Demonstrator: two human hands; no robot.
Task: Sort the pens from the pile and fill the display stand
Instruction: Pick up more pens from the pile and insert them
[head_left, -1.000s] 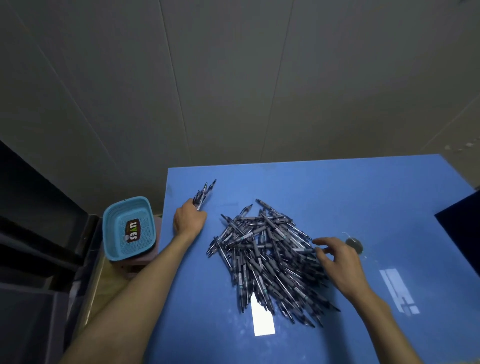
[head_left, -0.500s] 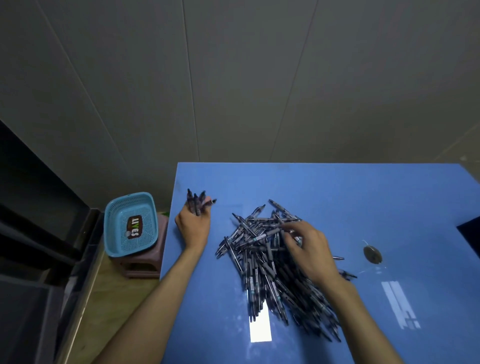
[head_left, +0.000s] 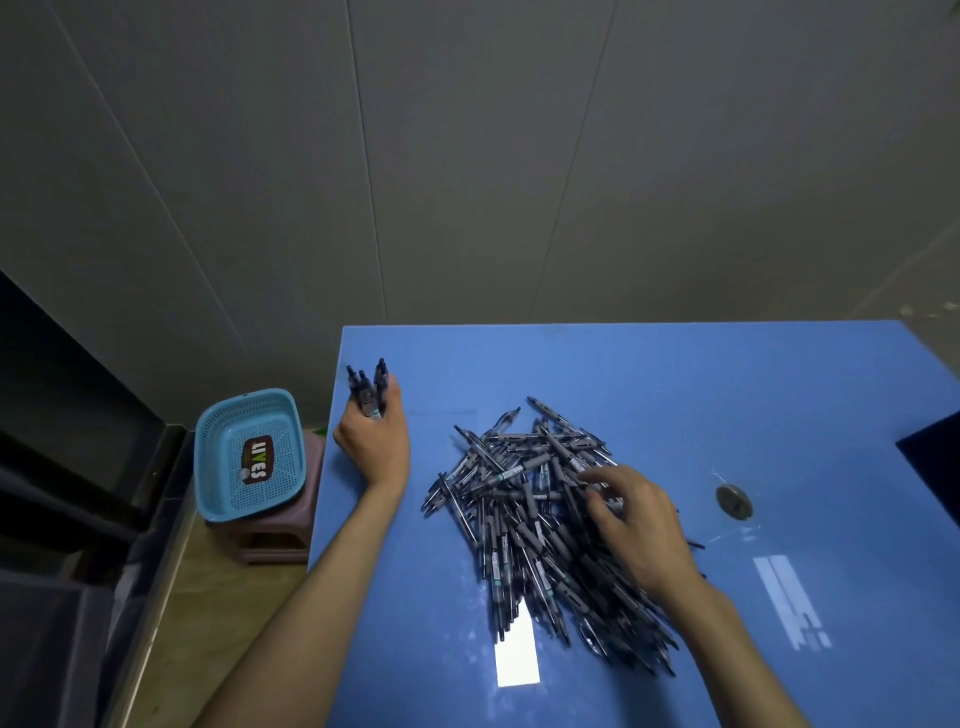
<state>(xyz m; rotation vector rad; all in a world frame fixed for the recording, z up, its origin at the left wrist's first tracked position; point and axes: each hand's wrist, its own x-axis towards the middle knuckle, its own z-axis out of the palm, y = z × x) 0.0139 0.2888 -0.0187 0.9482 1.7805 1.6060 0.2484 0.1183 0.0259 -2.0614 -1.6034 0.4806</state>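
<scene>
On the flat blue bench (head_left: 675, 395) we see the large heap of dark grey plastic pens (head_left: 535, 519) mostly unsorted; no display stand is visible, so filling it remains. The pens lie flat, their long axes crossing every way. Our right hand (head_left: 636, 525) rests on the heap, fingers spread, grasping nothing evident. Our left hand (head_left: 374, 441) clenches a small bundle of sorted pens (head_left: 370, 387) pointing away from us.

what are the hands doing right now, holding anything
Left hand: closed around a small bundle of pens.
Right hand: open, fingers spread on the pen pile, nothing gripped that shows.
</scene>
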